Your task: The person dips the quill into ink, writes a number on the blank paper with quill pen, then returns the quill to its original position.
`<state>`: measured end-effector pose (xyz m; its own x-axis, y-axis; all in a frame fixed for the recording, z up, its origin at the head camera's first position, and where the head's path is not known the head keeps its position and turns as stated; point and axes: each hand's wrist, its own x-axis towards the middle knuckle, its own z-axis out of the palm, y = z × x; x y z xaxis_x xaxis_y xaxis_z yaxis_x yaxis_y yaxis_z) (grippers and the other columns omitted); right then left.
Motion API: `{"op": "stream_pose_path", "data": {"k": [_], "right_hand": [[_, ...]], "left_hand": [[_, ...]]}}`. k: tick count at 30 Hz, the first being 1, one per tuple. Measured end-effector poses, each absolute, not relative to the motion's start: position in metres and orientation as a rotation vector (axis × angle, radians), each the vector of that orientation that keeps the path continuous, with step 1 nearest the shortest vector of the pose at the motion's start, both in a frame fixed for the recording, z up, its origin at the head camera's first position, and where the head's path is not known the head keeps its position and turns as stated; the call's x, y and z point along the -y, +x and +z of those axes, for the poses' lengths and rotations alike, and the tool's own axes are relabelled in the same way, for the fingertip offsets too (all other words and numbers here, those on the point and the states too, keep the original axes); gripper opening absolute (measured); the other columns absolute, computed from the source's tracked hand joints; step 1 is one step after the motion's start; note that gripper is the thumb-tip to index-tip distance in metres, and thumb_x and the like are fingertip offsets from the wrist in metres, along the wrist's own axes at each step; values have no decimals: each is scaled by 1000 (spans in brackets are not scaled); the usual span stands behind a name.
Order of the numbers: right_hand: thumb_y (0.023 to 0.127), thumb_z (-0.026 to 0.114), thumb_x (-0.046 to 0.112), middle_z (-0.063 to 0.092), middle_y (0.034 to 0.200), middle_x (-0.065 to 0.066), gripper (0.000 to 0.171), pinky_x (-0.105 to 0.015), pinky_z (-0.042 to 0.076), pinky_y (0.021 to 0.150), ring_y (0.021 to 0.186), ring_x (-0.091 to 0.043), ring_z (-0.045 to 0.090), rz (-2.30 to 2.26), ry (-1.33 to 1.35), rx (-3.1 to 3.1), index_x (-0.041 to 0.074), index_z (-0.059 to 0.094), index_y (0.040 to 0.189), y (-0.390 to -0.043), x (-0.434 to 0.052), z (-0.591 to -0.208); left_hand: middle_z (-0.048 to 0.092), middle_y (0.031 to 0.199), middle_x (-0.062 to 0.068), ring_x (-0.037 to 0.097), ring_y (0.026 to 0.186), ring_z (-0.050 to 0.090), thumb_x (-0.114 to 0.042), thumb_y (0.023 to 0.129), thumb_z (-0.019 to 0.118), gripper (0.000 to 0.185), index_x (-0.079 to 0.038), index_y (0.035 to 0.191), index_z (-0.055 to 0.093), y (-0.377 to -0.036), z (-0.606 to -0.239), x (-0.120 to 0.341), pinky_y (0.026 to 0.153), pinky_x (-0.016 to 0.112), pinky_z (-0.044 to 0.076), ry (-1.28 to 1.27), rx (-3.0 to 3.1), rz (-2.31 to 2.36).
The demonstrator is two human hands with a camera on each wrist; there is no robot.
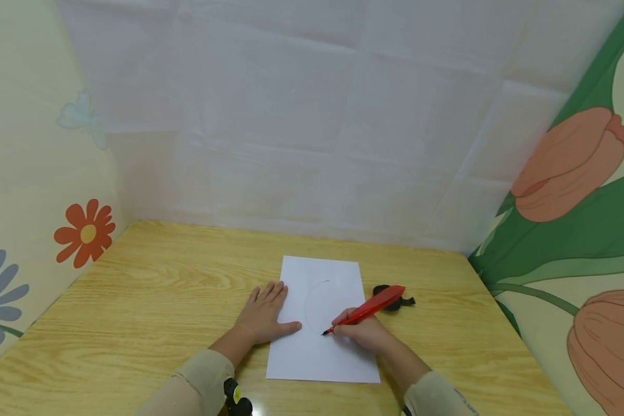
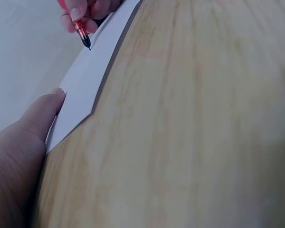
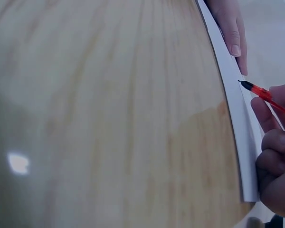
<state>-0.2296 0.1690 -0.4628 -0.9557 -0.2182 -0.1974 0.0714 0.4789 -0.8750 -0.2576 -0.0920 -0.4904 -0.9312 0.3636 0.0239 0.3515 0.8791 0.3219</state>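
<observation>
A white sheet of paper point(image 1: 312, 361) lies on the wooden table, with a thin curved line drawn on it, open on its right side. My left hand point(image 1: 262, 315) rests flat on the sheet's left edge, fingers spread and the thumb point(image 2: 45, 111) on the paper. In my right hand point(image 1: 361, 332) I pinch a red marker pen point(image 1: 371, 303) with a slim black tip and a broad red upper end. Its tip point(image 3: 244, 84) is at the lower end of the curve; whether it touches the paper I cannot tell.
Just right of the paper lies a small black object point(image 1: 390, 303), partly hidden behind the pen. The table point(image 1: 177, 289) reaches back to a white sheet-covered wall point(image 1: 291, 115). Flower-patterned panels point(image 1: 561, 242) stand at both sides. A black-and-yellow item point(image 1: 236, 398) is at the left cuff.
</observation>
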Motion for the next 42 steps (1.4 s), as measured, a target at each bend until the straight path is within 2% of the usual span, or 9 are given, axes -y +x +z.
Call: {"op": "stream_pose_path", "data": {"k": [20, 35, 42], "right_hand": [[82, 76, 17, 67, 83, 4, 21, -24, 40, 64, 71, -12, 49, -1472, -87, -2413, 6, 72, 99, -228, -180, -461], [82, 75, 14, 62, 76, 5, 19, -22, 36, 59, 68, -12, 45, -1461, -120, -2469, 3, 72, 98, -227, -185, -463], [82, 75, 15, 62, 78, 4, 19, -23, 36, 62, 71, -13, 45, -1442, -108, -2505, 4, 72, 97, -228, -189, -464]], "left_hand": [[25, 162, 12, 33, 152, 17, -67, 84, 58, 98, -4, 153, 30, -257, -487, 92, 123, 55, 9, 590, -2992, 511], [24, 163, 12, 32, 153, 15, -68, 84, 57, 99, -4, 154, 29, -256, -487, 93, 123, 55, 7, 578, -2988, 520], [26, 162, 14, 34, 152, 17, -68, 84, 57, 98, -2, 153, 31, -256, -485, 93, 122, 56, 9, 593, -2979, 534]]}}
